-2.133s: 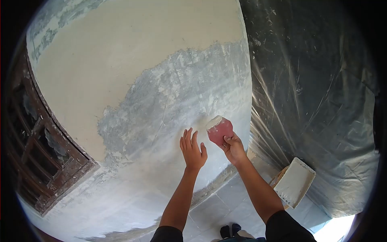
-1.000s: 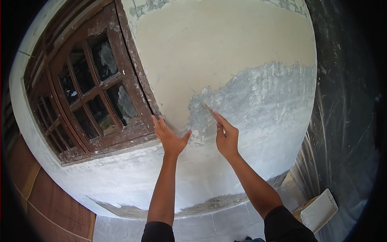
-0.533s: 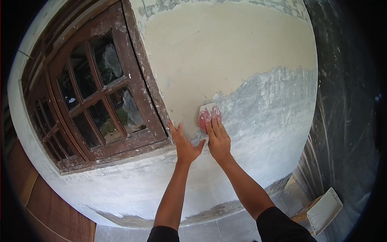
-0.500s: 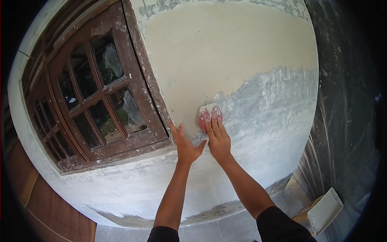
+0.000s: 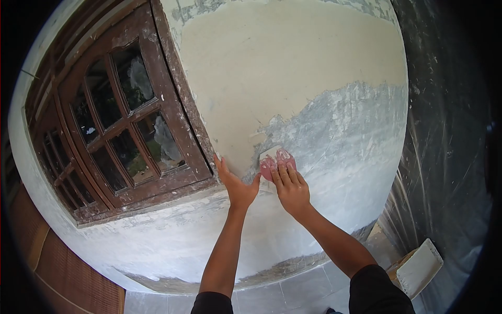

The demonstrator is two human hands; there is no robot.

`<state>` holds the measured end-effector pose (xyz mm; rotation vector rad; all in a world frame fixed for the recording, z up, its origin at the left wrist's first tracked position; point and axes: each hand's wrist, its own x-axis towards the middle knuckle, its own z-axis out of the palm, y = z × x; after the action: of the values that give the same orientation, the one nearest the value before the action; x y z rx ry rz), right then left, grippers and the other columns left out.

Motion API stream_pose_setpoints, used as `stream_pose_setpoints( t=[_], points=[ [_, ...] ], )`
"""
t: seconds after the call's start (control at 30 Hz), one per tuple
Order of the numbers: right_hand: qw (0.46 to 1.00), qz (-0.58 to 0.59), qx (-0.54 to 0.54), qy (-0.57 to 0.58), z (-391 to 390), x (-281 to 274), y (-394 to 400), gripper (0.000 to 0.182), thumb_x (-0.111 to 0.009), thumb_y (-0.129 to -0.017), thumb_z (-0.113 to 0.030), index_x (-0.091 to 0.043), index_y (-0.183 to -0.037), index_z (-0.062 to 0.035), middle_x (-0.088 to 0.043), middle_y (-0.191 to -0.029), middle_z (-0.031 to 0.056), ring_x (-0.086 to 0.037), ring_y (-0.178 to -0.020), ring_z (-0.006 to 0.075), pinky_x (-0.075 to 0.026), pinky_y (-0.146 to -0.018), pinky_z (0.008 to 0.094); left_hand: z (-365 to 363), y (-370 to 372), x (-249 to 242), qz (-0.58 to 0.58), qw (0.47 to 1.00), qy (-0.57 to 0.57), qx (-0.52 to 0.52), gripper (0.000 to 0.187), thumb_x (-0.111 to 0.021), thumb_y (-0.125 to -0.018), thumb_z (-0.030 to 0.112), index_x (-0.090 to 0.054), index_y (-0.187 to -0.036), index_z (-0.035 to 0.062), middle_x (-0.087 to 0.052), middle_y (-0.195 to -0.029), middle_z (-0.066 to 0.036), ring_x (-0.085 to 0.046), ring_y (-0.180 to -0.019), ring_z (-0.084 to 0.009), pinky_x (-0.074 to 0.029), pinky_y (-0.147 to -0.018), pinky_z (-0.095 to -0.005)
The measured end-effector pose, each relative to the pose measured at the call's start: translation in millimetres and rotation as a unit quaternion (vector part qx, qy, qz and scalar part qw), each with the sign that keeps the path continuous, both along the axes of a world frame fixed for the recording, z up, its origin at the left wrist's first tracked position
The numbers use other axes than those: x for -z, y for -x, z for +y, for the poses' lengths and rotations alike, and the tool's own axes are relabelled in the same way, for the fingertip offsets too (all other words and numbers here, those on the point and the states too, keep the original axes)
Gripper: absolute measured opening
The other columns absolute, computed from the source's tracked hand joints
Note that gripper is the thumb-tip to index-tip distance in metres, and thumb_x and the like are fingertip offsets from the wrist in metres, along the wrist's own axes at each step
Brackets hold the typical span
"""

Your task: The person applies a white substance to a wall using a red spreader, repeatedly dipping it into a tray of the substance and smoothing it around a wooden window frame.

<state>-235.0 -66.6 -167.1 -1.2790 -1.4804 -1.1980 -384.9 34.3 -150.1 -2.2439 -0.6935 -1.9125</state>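
Note:
My right hand (image 5: 292,187) presses a red putty scraper (image 5: 270,164) against the wall (image 5: 340,141). White smears coat the scraper, and my fingers lie over its face. It sits just below the border between the smooth cream coat (image 5: 293,52) and the patchy grey-white area. My left hand (image 5: 240,190) is open with thumb and fingers spread. Its fingertips are at the wall beside the lower right corner of the brown wooden window frame (image 5: 206,175), and it holds nothing.
The wooden window (image 5: 123,118) with glass panes fills the left side. Dark plastic sheeting (image 5: 449,131) hangs at the right. A white rectangular board or tray (image 5: 420,269) stands low at the right, above grey floor tiles (image 5: 303,288). A woven brown blind (image 5: 78,261) is at lower left.
My right hand and the scraper have moved a little down and right across the wall. My left hand stays near the window corner. The view has shifted slightly.

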Motion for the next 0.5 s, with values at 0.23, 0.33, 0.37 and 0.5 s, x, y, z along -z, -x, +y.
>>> stream_pose_setpoints(
  t=[0.23,0.33,0.37,0.5],
  points=[
    [0.956,0.255,-0.141,0.041,-24,-60,-5,0.048,-0.061,-0.079,0.008,-0.054,-0.126,0.0013,-0.061,-0.102,0.0177,-0.058,-0.099,0.0368,-0.046,-0.089,0.0448,-18,-17,-35,-0.03,0.995,0.055,-0.082,0.126,-0.091,-0.062,0.019,-0.005,-0.152,-0.0028,0.0,-0.157,-0.034,-0.011,-0.145,-0.0504,-0.016,-0.116,-0.0573],
    [0.915,0.312,-0.252,-0.049,-8,-87,-11,0.056,-0.06,-0.082,0.006,-0.046,-0.136,0.001,-0.058,-0.102,0.0176,-0.055,-0.097,0.0371,-0.043,-0.087,0.0456,-28,-24,-61,-0.043,0.994,0.06,-0.084,0.128,-0.092,-0.061,0.018,-0.004,-0.153,-0.0015,0.003,-0.157,-0.035,-0.012,-0.144,-0.0513,-0.017,-0.115,-0.0576],
    [0.908,0.314,-0.275,-0.035,-5,-96,-12,0.057,-0.062,-0.083,0.004,-0.045,-0.137,0.0009,-0.058,-0.103,0.0178,-0.055,-0.098,0.0367,-0.043,-0.087,0.0455,-29,-25,-67,-0.044,0.994,0.056,-0.085,0.128,-0.092,-0.061,0.018,-0.004,-0.153,-0.0015,0.003,-0.157,-0.035,-0.012,-0.144,-0.0513,-0.017,-0.115,-0.0576],
    [0.925,0.245,-0.289,-0.017,12,-117,-3,0.057,-0.066,-0.086,-0.001,-0.045,-0.138,0.0009,-0.058,-0.101,0.0184,-0.056,-0.093,0.0364,-0.046,-0.083,0.0438,-26,-29,-72,-0.047,0.989,0.083,-0.108,0.132,-0.093,-0.059,0.019,-0.003,-0.153,0.0007,0.007,-0.155,-0.038,-0.012,-0.144,-0.0527,-0.017,-0.114,-0.0592]
  ],
)
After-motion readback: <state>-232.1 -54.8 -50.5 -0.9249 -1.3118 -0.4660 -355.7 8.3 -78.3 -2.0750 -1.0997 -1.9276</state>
